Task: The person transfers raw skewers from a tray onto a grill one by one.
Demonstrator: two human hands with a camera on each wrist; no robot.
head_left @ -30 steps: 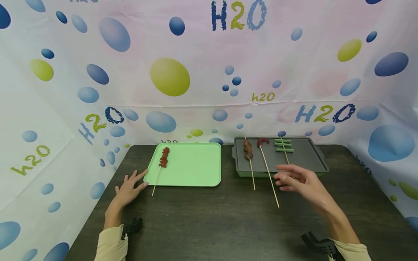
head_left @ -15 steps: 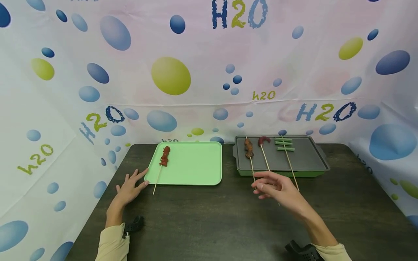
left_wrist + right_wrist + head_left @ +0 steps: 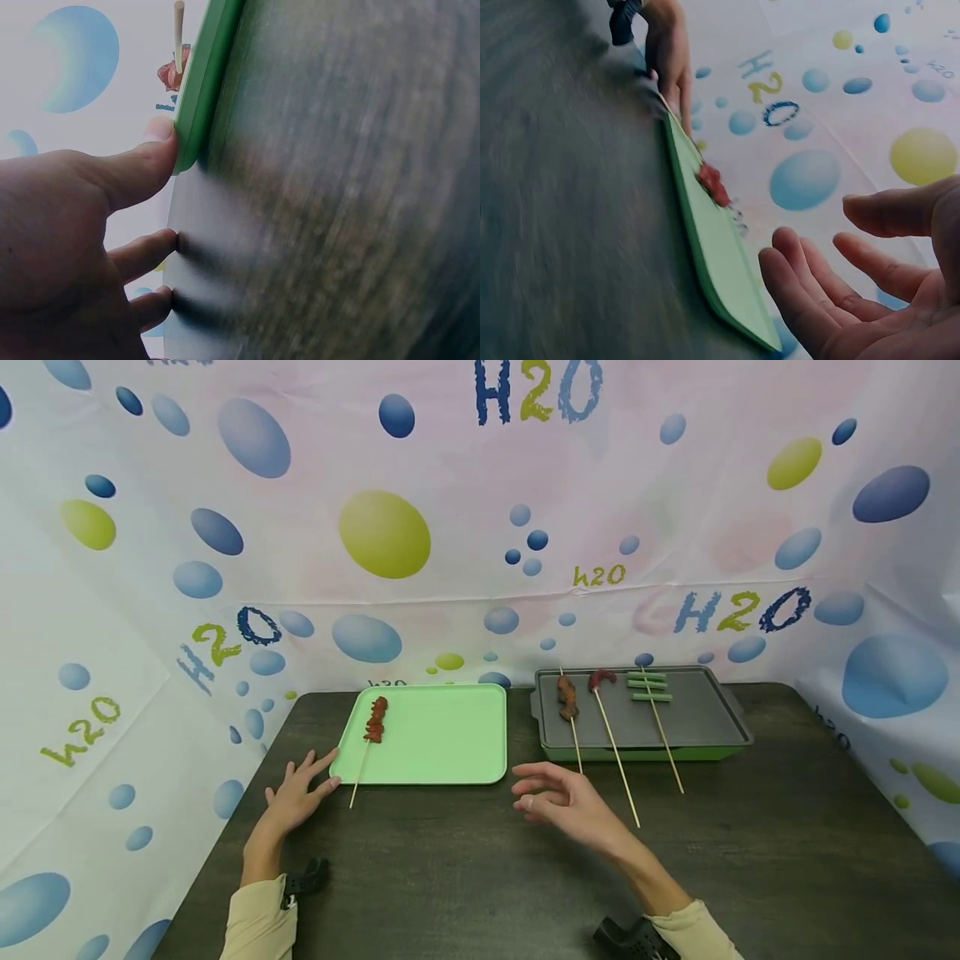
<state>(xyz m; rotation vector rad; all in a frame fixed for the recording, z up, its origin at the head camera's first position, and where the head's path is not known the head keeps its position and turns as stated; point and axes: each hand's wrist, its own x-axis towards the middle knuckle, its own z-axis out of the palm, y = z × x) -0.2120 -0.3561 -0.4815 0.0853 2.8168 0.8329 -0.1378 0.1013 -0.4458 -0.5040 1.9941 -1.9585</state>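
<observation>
My left hand lies spread at the left edge of a light green tray; in the left wrist view its thumb touches the tray's corner. On the tray's left side rests a skewer of red meat pieces, its stick reaching over the front rim. Fingers parted and holding nothing, my right hand hovers over the table between the tray and the grill pan. Across that pan lie a skewer of browned meat, one with a curled red piece and one with green stalks.
The dark wooden table carries everything. A white backdrop printed with blue and green bubbles stands directly behind the tray and pan. The skewer sticks jut over the pan's front edge.
My right hand has moved left, from in front of the green-stalk skewer, past the other sticks, toward the tray. My left hand stays at the tray's edge. The skewers keep their places.
</observation>
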